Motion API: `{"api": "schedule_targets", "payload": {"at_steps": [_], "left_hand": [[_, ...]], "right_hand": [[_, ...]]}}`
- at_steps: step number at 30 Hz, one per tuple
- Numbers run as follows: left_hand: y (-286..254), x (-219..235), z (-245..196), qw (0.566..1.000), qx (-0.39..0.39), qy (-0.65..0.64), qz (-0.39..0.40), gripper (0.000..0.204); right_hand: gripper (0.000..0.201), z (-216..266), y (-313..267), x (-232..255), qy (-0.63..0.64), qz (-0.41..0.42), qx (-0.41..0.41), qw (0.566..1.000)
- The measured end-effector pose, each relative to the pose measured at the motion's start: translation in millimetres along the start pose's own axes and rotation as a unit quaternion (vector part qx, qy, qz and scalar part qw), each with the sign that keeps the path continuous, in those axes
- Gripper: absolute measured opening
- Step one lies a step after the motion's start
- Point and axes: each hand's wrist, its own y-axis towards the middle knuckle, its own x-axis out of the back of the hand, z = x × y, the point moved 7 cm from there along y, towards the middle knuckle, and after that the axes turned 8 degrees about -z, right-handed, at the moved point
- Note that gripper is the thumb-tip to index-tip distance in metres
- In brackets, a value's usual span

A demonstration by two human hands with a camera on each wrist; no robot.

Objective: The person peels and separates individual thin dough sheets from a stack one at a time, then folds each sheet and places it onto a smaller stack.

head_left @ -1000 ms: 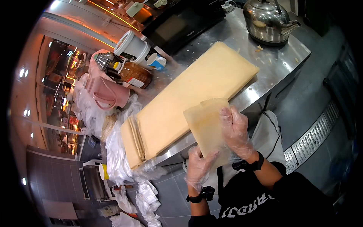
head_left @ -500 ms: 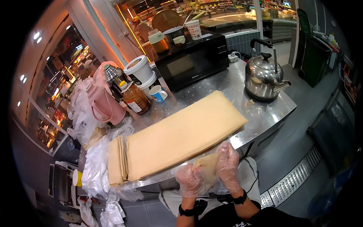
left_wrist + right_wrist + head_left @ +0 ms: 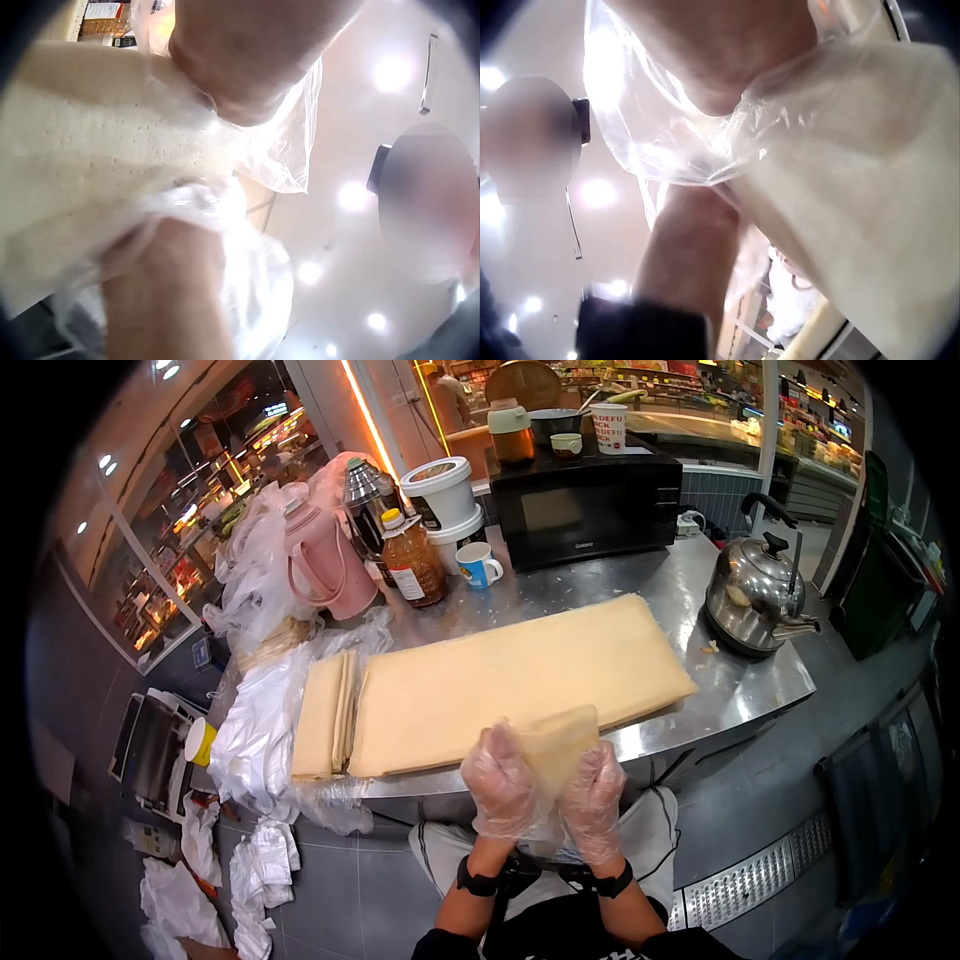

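Observation:
A thin pale yellow sheet [image 3: 556, 745] is stretched between two hands in clear plastic gloves, just off the table's front edge. The left hand [image 3: 499, 785] grips its left side with curled fingers, and the right hand [image 3: 595, 798] grips its right side. Behind them lies a long flat stack of similar sheets [image 3: 520, 680], with a narrow folded pile [image 3: 322, 715] beside its left end. In the left wrist view the sheet [image 3: 97, 142] shows small holes; in the right wrist view the sheet [image 3: 877, 172] looks smooth and slack.
A steel kettle [image 3: 757, 590] stands at the table's right end. Along the back are a black microwave [image 3: 590, 505], a blue-white mug [image 3: 479, 565], a sauce bottle [image 3: 413, 560], white tubs [image 3: 440, 495] and a pink jug [image 3: 328, 555]. Plastic bags [image 3: 255, 725] cover the left end.
The head view has turned and levelled. Both hands have moved up toward the stack's front edge, still gripping the sheet, which was bunched between them and now spreads upward above the fingers.

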Motion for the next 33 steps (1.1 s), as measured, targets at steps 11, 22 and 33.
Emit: {"api": "schedule_targets", "payload": {"at_steps": [11, 22, 33], "left_hand": [[-68.4, -5.3, 2.1, 0.988, 0.057, 0.043, 0.134, 0.03], [-3.8, 28.5, 30.5, 0.991, 0.051, 0.113, -0.058, 0.03], [94.1, 145.1, 97.0, 0.891, -0.038, 0.45, 0.039, 0.032]], "right_hand": [[0.04, -36.2, -2.3, 19.3, 0.08, -0.138, -0.079, 0.984], [0.041, -1.3, -22.5, -45.5, 0.023, 0.104, -0.077, 0.991], [0.042, -50.2, -16.3, -37.9, 0.058, 0.038, -0.188, 0.98]]}}
